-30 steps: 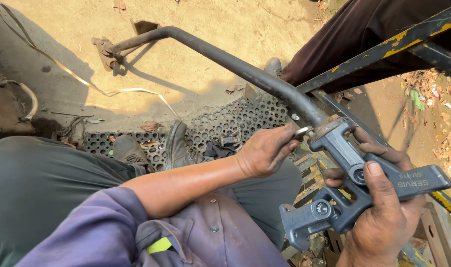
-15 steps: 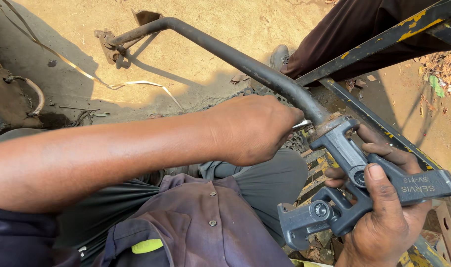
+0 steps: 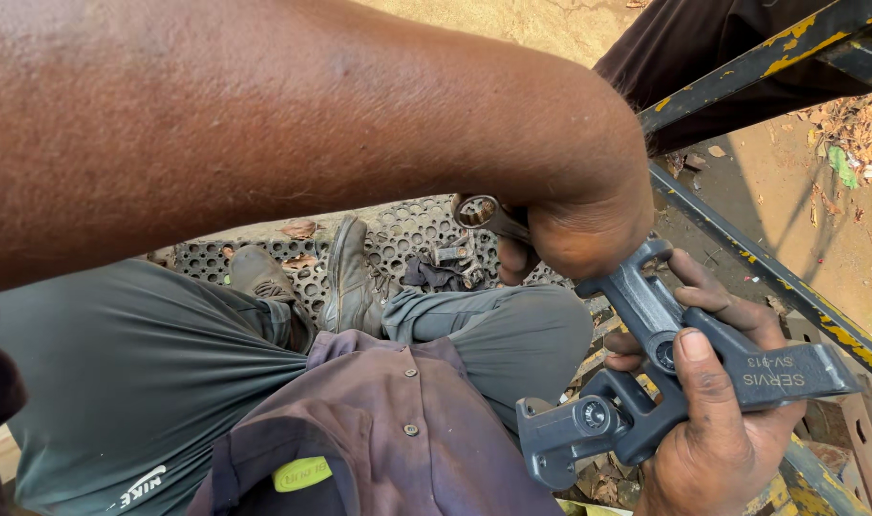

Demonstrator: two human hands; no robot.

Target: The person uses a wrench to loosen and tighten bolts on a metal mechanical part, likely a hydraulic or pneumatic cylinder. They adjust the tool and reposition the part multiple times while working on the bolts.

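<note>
My left forearm crosses the whole upper view, close to the camera. My left hand (image 3: 579,215) is closed on a ring spanner (image 3: 479,212); its round end sticks out to the left of the fist. Just below, my right hand (image 3: 713,440) grips a dark grey cast metal fitting (image 3: 638,304) with several arms and round bolt holes, thumb on top. The left fist sits at the fitting's upper end and hides where the spanner's other end meets it. The black pipe from the earlier frames is hidden behind my arm.
I sit with grey trousers and a purple shirt in view, my shoes (image 3: 345,277) on a perforated metal grate (image 3: 407,234). A black and yellow metal bar (image 3: 756,62) runs at the upper right, another (image 3: 789,291) below it. Someone's dark trouser leg (image 3: 694,43) is behind. Dry leaves litter the sandy ground.
My left arm has swung up and towards the camera, now covering the pipe and the ground. The spanner's ring end has come into view. My right hand keeps its hold on the fitting.
</note>
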